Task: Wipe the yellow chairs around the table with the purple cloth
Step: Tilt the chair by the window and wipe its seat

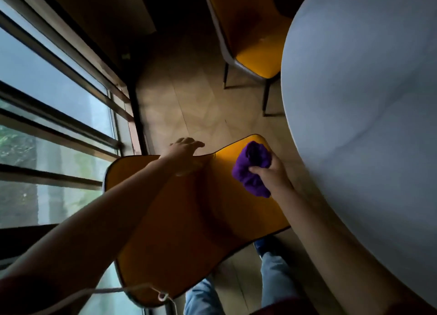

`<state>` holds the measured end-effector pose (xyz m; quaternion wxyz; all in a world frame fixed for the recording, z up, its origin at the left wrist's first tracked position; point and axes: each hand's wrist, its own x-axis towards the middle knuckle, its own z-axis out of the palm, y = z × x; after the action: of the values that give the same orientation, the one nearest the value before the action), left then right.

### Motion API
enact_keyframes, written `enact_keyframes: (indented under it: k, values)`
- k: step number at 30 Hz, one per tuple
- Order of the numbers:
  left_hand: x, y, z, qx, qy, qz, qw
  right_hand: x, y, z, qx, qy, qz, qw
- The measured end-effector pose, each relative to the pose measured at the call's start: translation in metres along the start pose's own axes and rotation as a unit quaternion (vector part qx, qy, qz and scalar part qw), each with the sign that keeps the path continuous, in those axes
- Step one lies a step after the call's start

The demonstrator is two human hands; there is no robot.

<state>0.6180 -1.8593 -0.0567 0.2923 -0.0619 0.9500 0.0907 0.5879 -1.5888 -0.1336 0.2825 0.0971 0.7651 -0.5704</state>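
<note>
The near chair point(179, 220) stands directly below the camera, between the window point(54, 116) on the left and the round table point(369, 116) on the right, with the person's legs point(276, 274) just beside its near right edge. The left hand point(185, 155) rests on the chair's far edge, and the right hand point(272, 175) — nearer the table — presses the cloth point(251, 168) onto the chair's far right part. A second chair point(250, 31) stands farther off, against the table's far left side — floor point(196, 106) lies between the two chairs.

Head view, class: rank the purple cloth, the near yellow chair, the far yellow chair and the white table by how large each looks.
1. white table, cut off by the frame
2. near yellow chair, enlarged by nearness
3. far yellow chair, partly hidden, farther away
4. purple cloth, bunched in the right hand
</note>
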Motion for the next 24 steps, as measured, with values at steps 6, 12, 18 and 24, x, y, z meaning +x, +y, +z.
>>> enact_keyframes:
  k: [6,12,18,24]
  values:
    - [0.070,-0.047,0.071,0.168,-0.010,0.083,0.982,0.056,0.067,0.025,-0.216,0.104,-0.021,0.971]
    - [0.127,-0.073,0.119,0.172,-0.025,0.089,0.981,0.173,0.098,0.043,-0.314,0.243,-0.091,0.913]
    - [0.149,-0.088,0.151,0.201,0.023,0.050,0.978,0.253,0.136,0.116,-0.196,0.301,-0.007,0.933]
    - [0.150,-0.089,0.158,0.202,0.073,0.052,0.975,0.133,0.158,0.227,-0.375,0.139,-0.227,0.888]
